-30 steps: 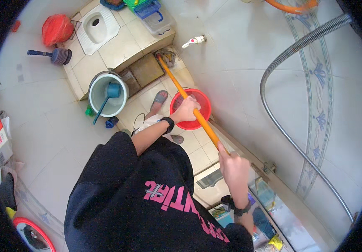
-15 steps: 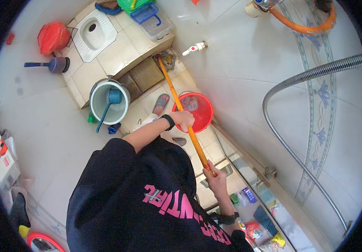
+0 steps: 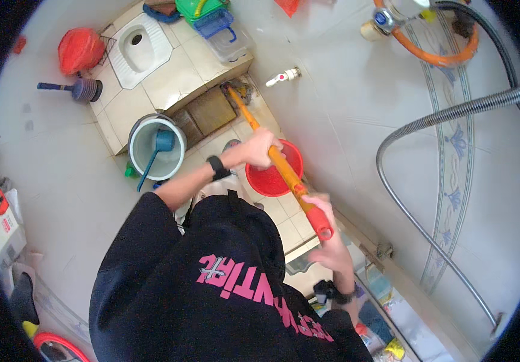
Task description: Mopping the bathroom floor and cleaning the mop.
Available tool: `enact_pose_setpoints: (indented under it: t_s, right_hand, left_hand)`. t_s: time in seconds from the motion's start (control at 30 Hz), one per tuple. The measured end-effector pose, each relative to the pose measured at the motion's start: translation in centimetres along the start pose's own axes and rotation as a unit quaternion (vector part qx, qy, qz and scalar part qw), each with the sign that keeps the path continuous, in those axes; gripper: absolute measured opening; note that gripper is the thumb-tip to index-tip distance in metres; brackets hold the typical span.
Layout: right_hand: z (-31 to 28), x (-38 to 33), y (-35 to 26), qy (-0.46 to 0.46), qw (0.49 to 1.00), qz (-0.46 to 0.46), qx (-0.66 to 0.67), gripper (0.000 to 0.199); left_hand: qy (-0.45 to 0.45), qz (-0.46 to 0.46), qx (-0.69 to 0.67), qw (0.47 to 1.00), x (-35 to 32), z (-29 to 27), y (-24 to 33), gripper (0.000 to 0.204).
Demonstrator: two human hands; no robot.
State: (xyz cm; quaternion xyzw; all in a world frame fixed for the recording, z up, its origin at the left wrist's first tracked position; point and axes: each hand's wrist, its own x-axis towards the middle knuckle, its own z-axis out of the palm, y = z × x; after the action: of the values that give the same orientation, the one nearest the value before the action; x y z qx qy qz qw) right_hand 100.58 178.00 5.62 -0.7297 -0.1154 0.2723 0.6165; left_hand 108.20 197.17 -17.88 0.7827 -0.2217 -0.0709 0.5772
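Observation:
A mop with an orange handle [image 3: 288,175] slants across the middle of the view. Its greyish, ragged head [image 3: 243,93] rests in the corner by the raised step. My left hand [image 3: 258,149], with a black band on the wrist, is wrapped round the handle at mid-length. My right hand [image 3: 331,238] is at the upper part, beside the red-tipped end; its fingers lie against the handle and are partly blurred. Below the handle stands a red bucket [image 3: 275,181], partly covered by my left hand and the handle.
A pale bucket [image 3: 175,158] holding a blue dipper [image 3: 164,140] stands at left. The tiled step [image 3: 178,72] carries a squat toilet [image 3: 141,54] and plastic containers [image 3: 228,43]. A tap [image 3: 284,76] juts from the right wall, where a metal hose [image 3: 386,139] hangs. A plunger [image 3: 82,90] is at far left.
The handle's near end has risen toward me, and its red tip now shows. My left hand has moved slightly up the view; my right hand has shifted up and right. The mop head stays in the corner.

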Motion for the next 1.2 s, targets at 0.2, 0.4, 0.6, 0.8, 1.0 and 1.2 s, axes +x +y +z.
enact_pose_setpoints:
  t_s: [0.2,0.4,0.6,0.8,1.0,1.2]
  right_hand:
    - [1.6,11.3,2.1,-0.239,0.936,-0.254,-0.045,0.028]
    - [6.7,19.8,-0.2,0.056,0.927,-0.368,0.051,0.039]
    - [11.9,22.0,0.4,0.274,0.911,-0.285,0.120,0.038]
    - [7.2,20.8,-1.8,0.214,0.925,-0.310,-0.043,0.031]
    - [0.4,20.1,-4.4,-0.348,0.911,-0.216,0.046,0.033]
    - [1.0,18.3,-2.2,0.052,0.961,-0.273,-0.001,0.049]
  left_hand:
    - [-0.284,0.061,-0.057,0.955,2.7,-6.2,-1.0,0.017]
    - [0.213,0.003,-0.026,0.977,2.1,-7.3,1.9,0.017]
    - [0.593,0.055,-0.005,0.803,5.0,-5.9,3.0,0.026]
    - [0.237,0.043,-0.045,0.970,6.1,-9.3,1.4,0.021]
    - [-0.181,0.123,-0.156,0.963,9.4,-8.8,0.6,0.025]
    - [-0.004,0.094,-0.192,0.977,9.5,-4.8,2.6,0.032]
